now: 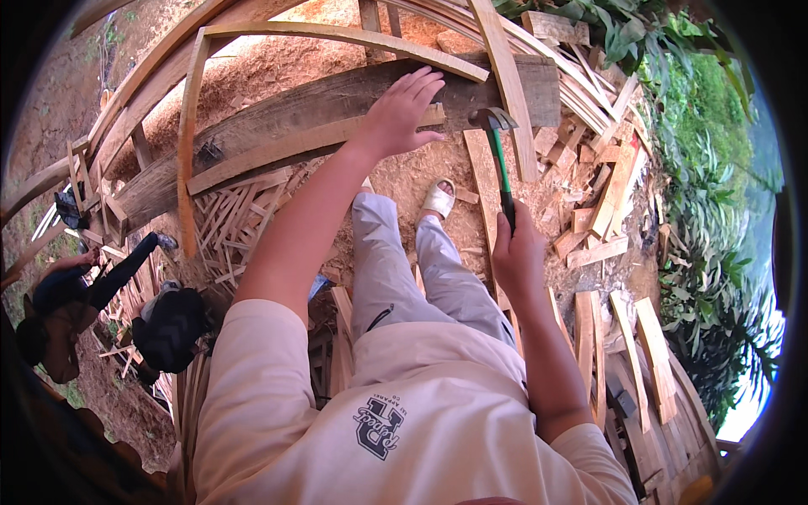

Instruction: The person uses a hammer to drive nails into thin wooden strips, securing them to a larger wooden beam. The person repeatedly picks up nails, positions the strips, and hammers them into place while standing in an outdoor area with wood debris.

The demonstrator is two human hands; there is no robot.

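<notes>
Soft daylight fills the view, brightest at the lower right, where a blown-out white patch [755, 412] glares beside the foliage [707, 286]. The ground [278, 63] ahead glows pinkish orange. At left, dark clothing [172, 331] loses detail. The hammer [502, 164] looks reasonably sharp. Fisheye distortion bows the outer boards [337, 35]; black rounds off every corner.

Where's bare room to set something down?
The dark plank lies bare between the far rail and near rail, left of the left hand. Ground also shows bare between the near rail and the sandal. It's crowded with offcuts right of the hammer, and thin strips below the near rail.
</notes>
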